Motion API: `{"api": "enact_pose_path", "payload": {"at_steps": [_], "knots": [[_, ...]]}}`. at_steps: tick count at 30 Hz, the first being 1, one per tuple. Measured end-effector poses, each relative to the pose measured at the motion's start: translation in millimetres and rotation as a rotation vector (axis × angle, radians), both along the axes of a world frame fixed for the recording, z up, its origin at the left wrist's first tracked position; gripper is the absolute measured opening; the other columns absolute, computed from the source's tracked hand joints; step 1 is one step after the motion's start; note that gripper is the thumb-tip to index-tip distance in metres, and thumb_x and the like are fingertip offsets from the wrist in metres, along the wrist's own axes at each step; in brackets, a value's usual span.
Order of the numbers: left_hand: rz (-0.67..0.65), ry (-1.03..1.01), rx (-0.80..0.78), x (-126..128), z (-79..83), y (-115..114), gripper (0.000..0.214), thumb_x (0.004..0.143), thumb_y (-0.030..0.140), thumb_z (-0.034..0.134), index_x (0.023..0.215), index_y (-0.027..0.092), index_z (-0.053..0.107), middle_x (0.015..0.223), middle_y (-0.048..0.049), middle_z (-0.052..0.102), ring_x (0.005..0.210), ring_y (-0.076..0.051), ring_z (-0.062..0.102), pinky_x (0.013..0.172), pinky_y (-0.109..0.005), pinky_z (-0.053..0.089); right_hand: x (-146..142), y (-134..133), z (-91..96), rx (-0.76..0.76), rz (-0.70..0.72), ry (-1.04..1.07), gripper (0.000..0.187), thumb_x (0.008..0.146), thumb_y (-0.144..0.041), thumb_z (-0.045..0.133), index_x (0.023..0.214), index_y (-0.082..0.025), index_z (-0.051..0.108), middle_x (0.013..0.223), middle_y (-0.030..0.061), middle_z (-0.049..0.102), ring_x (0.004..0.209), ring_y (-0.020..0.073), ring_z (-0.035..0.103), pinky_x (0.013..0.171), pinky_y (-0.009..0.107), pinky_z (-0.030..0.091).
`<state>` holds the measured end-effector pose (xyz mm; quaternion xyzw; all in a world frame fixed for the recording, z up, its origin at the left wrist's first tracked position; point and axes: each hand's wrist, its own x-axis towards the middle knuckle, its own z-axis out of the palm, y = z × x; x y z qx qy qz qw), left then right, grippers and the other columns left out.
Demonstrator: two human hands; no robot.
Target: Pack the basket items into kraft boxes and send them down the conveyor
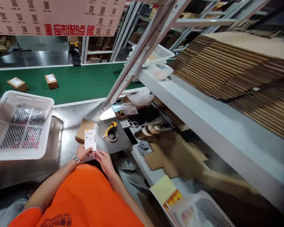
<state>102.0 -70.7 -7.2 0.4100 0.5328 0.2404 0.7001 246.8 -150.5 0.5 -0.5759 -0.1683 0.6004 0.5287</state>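
Observation:
Both hands hold a white shipping label (90,139) upright by its lower edge, low over the metal worktable (68,115). My left hand (82,153), with a wristwatch, pinches its bottom left corner. My right hand (103,158) pinches the bottom right. Just behind the label lies a small brown cardboard box (83,131). A tape dispenser with a yellow handle (111,131) rests on the table to the right of the box.
A white perforated plastic basket (19,126) sits at the left. A green conveyor belt (80,82) carries two labelled boxes (51,81). A shelf at the right holds stacked flat cardboard (239,69). Below are tape rolls (149,130), cardboard scraps and another basket (203,209).

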Motion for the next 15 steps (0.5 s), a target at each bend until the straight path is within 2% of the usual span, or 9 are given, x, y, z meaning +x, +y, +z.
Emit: {"api": "enact_pose_path", "payload": {"at_steps": [10,15], "knots": [[0.025,-0.011,-0.033,29.1,4.4,-20.3,0.033,0.081,0.035,0.088,0.097,0.008,0.079,0.090,-0.0144,0.084,0.076,-0.023,0.080,0.061,-0.028,0.062,30.1,-20.0,-3.8,0.017,-0.003,0.046,0.055,0.063,-0.061,0.099,0.091,-0.016,0.084,0.085,0.0070,0.081,0.077,0.0182,0.073,0.074,0.030,0.061],[0.017,-0.014,-0.025,34.0,-3.2,-27.6,0.034,0.079,0.038,0.089,0.094,0.010,0.078,0.088,-0.0137,0.083,0.072,-0.022,0.078,0.059,-0.028,0.060,35.8,-21.9,-6.5,0.009,-0.002,-0.011,0.058,0.059,-0.066,0.098,0.085,-0.016,0.085,0.079,0.0070,0.080,0.074,0.0188,0.073,0.071,0.030,0.060]]}}
